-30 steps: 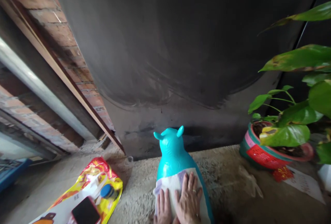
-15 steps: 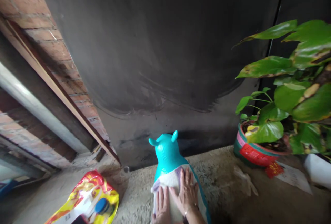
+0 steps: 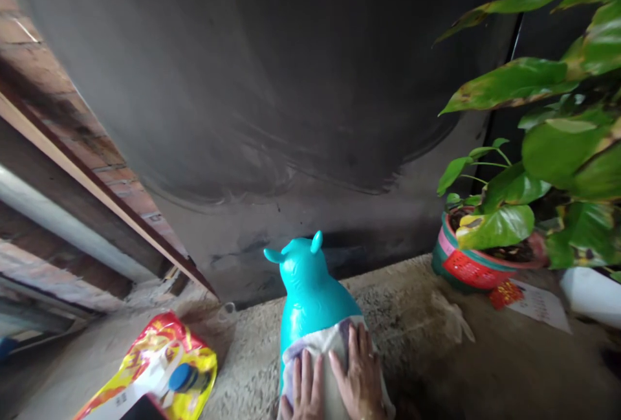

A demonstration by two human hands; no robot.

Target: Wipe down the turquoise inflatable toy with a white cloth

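Observation:
A shiny turquoise inflatable animal toy (image 3: 310, 294) with two small ears stands on the concrete floor at the bottom middle, its head toward the dark panel. Draped over its back is a white and purple cloth (image 3: 320, 342). My left hand (image 3: 305, 391) lies flat on the cloth, fingers stretched out. Beside it, my right hand (image 3: 359, 375) also presses flat on the cloth with its fingers extended and a ring on one finger. Neither hand grips anything. The toy's lower part is hidden by the cloth and my hands.
A large dark panel (image 3: 291, 83) rises directly ahead. At the lower left lies a red and yellow plastic bag (image 3: 198, 397) with a blue-capped container (image 3: 182, 378) on it. On the right stands a leafy plant in a pot (image 3: 446, 258). Wooden boards (image 3: 111, 193) lean at left.
Both hands and the cloth have slid back along the toy, baring more turquoise behind its head. The view has shifted slightly.

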